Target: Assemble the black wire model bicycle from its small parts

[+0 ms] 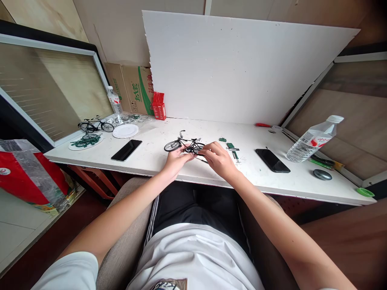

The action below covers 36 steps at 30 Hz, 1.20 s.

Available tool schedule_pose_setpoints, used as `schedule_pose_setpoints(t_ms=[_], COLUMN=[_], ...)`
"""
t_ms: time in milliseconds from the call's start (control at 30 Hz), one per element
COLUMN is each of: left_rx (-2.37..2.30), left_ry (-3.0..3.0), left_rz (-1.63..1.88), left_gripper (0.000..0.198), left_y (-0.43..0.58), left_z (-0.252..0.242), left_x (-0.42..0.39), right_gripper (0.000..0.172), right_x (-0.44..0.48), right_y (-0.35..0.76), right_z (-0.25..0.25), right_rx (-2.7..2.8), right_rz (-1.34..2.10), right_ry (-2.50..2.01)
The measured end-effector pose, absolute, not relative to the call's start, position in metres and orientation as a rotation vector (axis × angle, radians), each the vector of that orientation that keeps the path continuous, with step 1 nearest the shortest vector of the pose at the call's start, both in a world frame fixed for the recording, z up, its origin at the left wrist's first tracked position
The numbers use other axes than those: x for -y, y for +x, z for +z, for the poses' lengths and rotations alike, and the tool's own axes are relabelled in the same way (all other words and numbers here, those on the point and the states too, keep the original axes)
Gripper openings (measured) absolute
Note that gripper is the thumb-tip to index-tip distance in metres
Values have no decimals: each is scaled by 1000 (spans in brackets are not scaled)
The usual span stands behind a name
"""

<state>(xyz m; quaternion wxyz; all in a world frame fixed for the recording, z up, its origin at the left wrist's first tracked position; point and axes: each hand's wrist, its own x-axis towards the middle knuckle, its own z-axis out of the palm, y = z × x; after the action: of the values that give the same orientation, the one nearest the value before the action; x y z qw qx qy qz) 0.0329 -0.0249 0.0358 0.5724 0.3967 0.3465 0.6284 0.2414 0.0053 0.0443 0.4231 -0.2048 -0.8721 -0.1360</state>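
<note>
A small black model bicycle (177, 143) stands on the white table (157, 161) in front of me. My left hand (175, 160) pinches its frame near the middle. My right hand (218, 158) is closed around the rear wheel end, and a thin dark tool pokes out below its fingers. Small green and metal parts (232, 147) lie just right of my right hand.
Two black phones (126, 150) (272, 160) lie either side. A water bottle (313, 139), a dark puck (322, 174) and a green lid (365, 192) sit right. Far left: another model bicycle (95, 125), a white plate (125, 131), green parts, a bottle, cardboard boxes, a red carton (159, 106).
</note>
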Motion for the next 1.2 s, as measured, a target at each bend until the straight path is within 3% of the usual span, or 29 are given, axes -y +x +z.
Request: schedule_pose_setpoints(t_ms=[500,967,1200], left_rx=[-885,-804,-873], left_ry=[945,917,1044], left_rz=[1344,1303,1283], left_gripper=[46,20,40], left_y=[26,24,20], left_z=[30,35,34], left_x=[21,22,20], right_gripper=[29,24,18], right_x=[-14,-15,-12], right_y=[241,242,240], right_z=[31,33,41], right_rx=[2255,2234,2106], right_rz=[-200,-36,71], right_ry=[-567,-602,-595])
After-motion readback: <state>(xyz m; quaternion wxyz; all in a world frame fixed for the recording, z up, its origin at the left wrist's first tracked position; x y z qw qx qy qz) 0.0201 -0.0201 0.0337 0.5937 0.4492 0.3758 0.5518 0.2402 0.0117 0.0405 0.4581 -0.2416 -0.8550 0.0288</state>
